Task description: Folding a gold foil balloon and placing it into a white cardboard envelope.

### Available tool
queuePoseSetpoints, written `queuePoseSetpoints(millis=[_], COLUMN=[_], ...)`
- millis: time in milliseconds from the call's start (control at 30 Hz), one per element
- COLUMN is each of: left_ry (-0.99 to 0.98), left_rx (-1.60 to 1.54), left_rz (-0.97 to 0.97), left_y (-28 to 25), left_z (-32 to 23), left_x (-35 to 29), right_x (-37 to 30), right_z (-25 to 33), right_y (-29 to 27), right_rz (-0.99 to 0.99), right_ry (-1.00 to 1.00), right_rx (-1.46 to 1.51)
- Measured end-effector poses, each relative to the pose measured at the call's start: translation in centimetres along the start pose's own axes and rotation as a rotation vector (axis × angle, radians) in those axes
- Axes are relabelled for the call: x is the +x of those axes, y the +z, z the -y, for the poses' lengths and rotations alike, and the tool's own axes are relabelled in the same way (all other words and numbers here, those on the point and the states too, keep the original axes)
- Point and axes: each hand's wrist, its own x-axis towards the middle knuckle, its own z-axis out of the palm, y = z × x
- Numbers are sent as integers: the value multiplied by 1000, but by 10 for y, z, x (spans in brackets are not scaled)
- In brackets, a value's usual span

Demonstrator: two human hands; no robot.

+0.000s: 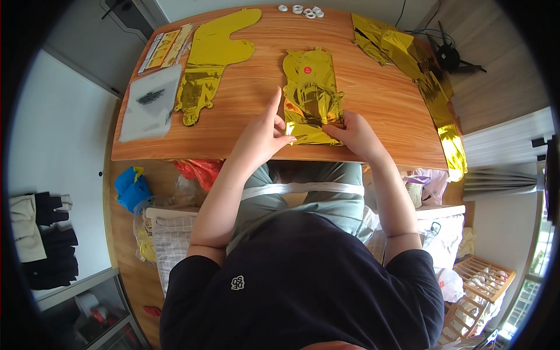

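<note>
A flat, folded gold foil balloon point(312, 96) lies on the wooden table point(385, 111) before me, wrinkled across its middle and marked by a small red round sticker point(307, 70). Along its left edge rests my left hand point(269, 129), its index finger stretched away from me and its thumb at the balloon's near left corner. That hand is open. On the near right side, my right hand point(356, 137) is closed on the foil's edge, thumb on top and the other fingers curled. What lies under the right fingers is hidden.
Another flat gold foil balloon point(219, 49) lies at the left, beside a clear plastic bag point(151, 102) and flat packets point(166, 49). Long gold foil point(417, 70) hangs over the right edge near a black antenna device point(448, 57). Several white rings point(310, 14) sit at the back.
</note>
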Motion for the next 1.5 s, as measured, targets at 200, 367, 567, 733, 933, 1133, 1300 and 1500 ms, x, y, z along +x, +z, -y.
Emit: queuePoseSetpoints(millis=[200, 367, 567, 733, 933, 1133, 1300, 1500], left_ry=[126, 185, 315, 431, 472, 482, 458, 680], left_rx=[42, -56, 93, 157, 134, 139, 155, 705], left_rz=[5, -47, 18, -32, -53, -43, -75, -340], left_y=[1, 1, -2, 3, 10, 7, 8, 11], left_z=[4, 6, 6, 14, 18, 20, 18, 26], left_x=[-9, -17, -19, -19, -20, -20, -24, -46], right_x=[7, 5, 1, 4, 2, 0, 2, 2], right_z=[-16, -12, -16, -23, -16, -9, -17, -15], right_y=[1, 2, 6, 4, 3, 3, 5, 5], right_rz=[-13, -24, -99, -107, -65, -70, -83, -94], right_ry=[-3, -7, -79, -73, -34, -7, -20, -6], right_rx=[-89, -105, -61, -118, -162, -173, -170, -193])
